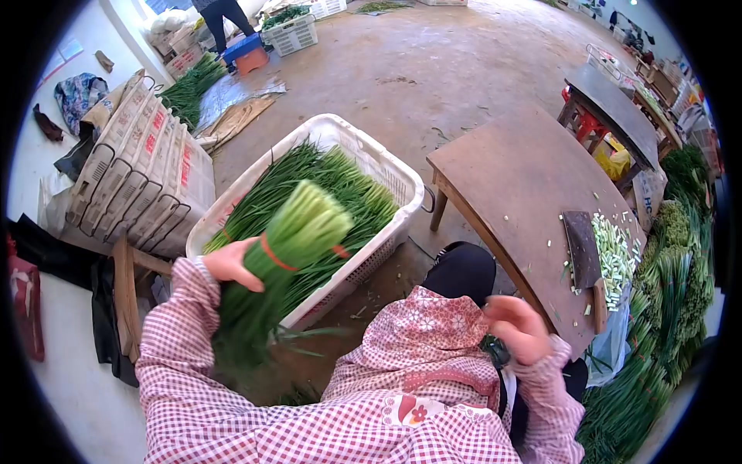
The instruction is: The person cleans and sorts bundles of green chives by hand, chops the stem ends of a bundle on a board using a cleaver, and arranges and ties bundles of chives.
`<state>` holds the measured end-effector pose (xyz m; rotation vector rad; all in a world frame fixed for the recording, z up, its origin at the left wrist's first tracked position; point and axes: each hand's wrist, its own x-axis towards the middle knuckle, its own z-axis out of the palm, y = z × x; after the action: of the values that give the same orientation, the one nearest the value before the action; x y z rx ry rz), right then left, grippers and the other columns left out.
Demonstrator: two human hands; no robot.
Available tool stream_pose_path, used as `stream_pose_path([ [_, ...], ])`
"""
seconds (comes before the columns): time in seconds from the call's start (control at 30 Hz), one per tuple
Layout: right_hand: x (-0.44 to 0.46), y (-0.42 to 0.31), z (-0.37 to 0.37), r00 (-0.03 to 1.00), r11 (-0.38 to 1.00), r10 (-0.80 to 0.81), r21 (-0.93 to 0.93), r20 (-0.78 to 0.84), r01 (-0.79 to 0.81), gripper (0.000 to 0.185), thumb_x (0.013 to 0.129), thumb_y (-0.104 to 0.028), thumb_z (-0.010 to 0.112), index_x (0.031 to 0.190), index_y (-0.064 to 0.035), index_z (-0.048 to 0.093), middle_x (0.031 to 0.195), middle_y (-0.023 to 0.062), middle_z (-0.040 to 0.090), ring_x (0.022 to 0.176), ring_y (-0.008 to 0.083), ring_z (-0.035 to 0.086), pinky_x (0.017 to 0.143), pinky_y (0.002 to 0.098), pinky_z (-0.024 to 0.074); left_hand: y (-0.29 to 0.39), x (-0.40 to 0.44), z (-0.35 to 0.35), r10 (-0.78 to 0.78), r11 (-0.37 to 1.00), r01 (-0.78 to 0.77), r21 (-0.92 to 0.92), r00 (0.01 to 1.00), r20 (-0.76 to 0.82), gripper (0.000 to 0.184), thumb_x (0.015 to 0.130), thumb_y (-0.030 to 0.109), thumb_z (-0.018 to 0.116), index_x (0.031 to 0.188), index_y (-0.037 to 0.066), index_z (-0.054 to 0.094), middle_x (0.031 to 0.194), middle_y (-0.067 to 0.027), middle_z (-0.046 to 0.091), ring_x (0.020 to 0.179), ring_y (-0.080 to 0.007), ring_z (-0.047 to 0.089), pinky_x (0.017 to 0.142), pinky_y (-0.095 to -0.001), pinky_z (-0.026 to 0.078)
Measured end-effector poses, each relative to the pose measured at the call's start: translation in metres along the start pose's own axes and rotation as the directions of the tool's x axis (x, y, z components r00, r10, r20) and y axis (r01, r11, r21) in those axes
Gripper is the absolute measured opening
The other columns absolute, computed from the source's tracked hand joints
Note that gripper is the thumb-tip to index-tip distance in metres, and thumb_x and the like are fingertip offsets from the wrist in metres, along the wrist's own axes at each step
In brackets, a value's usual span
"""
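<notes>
- At your 11 o'clock: a crate (388,168), greens (357,183) in it.
- At your 10 o'clock, left of that crate: stacked crates (151,174).
- At your 1 o'clock: the surface (502,185), bearing a cleaver (581,247), chopped pieces (614,259) at its 3 o'clock.
- Past the surface, your 2 to 3 o'clock: heaped bundles (671,271).

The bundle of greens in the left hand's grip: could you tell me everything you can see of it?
The bundle is a thick sheaf of long, slender leafy stalks, pale green at the evenly trimmed end and dark green farther down. A narrow orange-red band circles it. It tilts, pale end up, leaves trailing downward into blur. The left grip holds it below the band. In view it overlaps the white crate; whether they touch is unclear.
</notes>
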<state>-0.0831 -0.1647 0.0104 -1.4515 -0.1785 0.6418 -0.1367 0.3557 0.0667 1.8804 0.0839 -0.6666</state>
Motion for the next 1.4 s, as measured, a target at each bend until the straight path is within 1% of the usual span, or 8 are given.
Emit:
stream_pose_path([
  [0.2,-0.128,0.051,-0.107,0.664,0.978,0.209,0.146,-0.718,-0.150,0.025,0.088,-0.010,0.057,0.113,-0.0053,0.052,0.090,0.0042,0.059,0.071,0.0097,0.057,0.056,0.0192,0.0457,-0.061,-0.007,-0.043,-0.480,0.871,0.486,0.072,0.873,-0.085,0.085,0.056,0.010,0.083,0.129,-0.001,0.042,0.115,-0.0090,0.058,0.108,-0.0192,0.052,0.097,-0.0318,0.038],
  [0.37,-0.190,0.095,-0.142,0.450,0.971,0.236,0.187,-0.861,-0.153,0.021,0.089,-0.016,0.058,0.109,-0.0111,0.054,0.077,-0.0036,0.056,0.055,0.0031,0.050,0.042,0.0145,0.0388,-0.100,0.088,-0.012,-0.291,0.957,0.290,0.029,0.956,0.027,0.088,0.055,0.019,0.085,0.128,-0.002,0.042,0.115,-0.0116,0.058,0.109,-0.0209,0.052,0.098,-0.0317,0.037],
  [0.7,-0.244,0.116,-0.155,0.413,0.897,0.205,0.001,-0.887,-0.442,0.019,0.088,-0.014,0.058,0.105,-0.0070,0.053,0.067,-0.0011,0.051,0.045,0.0067,0.049,0.035,0.0189,0.0389,-0.064,0.249,0.060,-0.225,0.875,0.350,0.336,0.906,-0.358,0.102,0.053,0.042,0.079,0.134,-0.001,0.037,0.114,-0.0219,0.059,0.106,-0.0308,0.058,0.093,-0.0333,0.044],
  [0.77,-0.235,0.085,-0.136,0.292,0.732,0.474,0.186,-0.831,-0.656,0.054,0.081,-0.025,0.069,0.128,-0.0089,0.047,0.118,0.0177,0.057,0.102,0.0203,0.057,0.082,0.0391,0.0491,-0.079,0.258,0.066,-0.233,0.870,0.355,0.341,0.907,-0.350,0.104,0.054,0.045,0.077,0.136,0.000,0.034,0.116,-0.0229,0.058,0.107,-0.0323,0.057,0.094,-0.0347,0.044],
  [0.83,-0.247,0.112,-0.143,0.338,0.883,0.172,-0.007,-0.925,-0.469,0.019,0.088,-0.015,0.057,0.105,-0.0070,0.053,0.066,-0.0013,0.051,0.043,0.0061,0.047,0.034,0.0188,0.0369,-0.077,0.257,0.067,-0.239,0.867,0.369,0.335,0.897,-0.371,0.104,0.053,0.045,0.077,0.136,-0.001,0.034,0.119,-0.0237,0.056,0.110,-0.0323,0.056,0.095,-0.0350,0.043],
  [1.03,-0.245,0.106,-0.137,0.328,0.911,0.191,0.042,-0.925,-0.411,0.019,0.090,-0.019,0.057,0.104,-0.0081,0.054,0.068,-0.0009,0.053,0.044,0.0056,0.047,0.034,0.0183,0.0358,-0.084,0.261,0.066,-0.235,0.866,0.362,0.346,0.904,-0.358,0.104,0.055,0.044,0.078,0.136,-0.003,0.033,0.124,-0.0260,0.051,0.115,-0.0334,0.051,0.098,-0.0358,0.040],
  [1.3,-0.269,0.120,-0.040,-0.125,0.966,0.254,0.259,-0.959,-0.020,0.022,0.087,-0.017,0.060,0.104,-0.0032,0.059,0.067,0.0008,0.057,0.051,0.0077,0.048,0.044,0.0214,0.0392,-0.100,0.265,0.068,-0.137,0.978,0.183,0.100,0.925,-0.355,0.071,0.054,0.033,0.083,0.116,0.009,0.057,0.104,-0.0156,0.064,0.092,-0.0262,0.062,0.085,-0.0357,0.048],
  [1.4,-0.348,0.176,0.065,-0.252,0.807,0.332,0.412,-0.909,-0.422,0.027,0.084,-0.018,0.063,0.107,-0.0036,0.062,0.080,0.0053,0.064,0.065,0.0139,0.057,0.058,0.0279,0.0472,-0.121,0.314,0.075,0.001,0.991,0.022,0.135,0.985,-0.170,0.058,0.063,0.023,0.080,0.114,0.008,0.055,0.102,-0.0148,0.062,0.088,-0.0217,0.062,0.077,-0.0315,0.050],
])
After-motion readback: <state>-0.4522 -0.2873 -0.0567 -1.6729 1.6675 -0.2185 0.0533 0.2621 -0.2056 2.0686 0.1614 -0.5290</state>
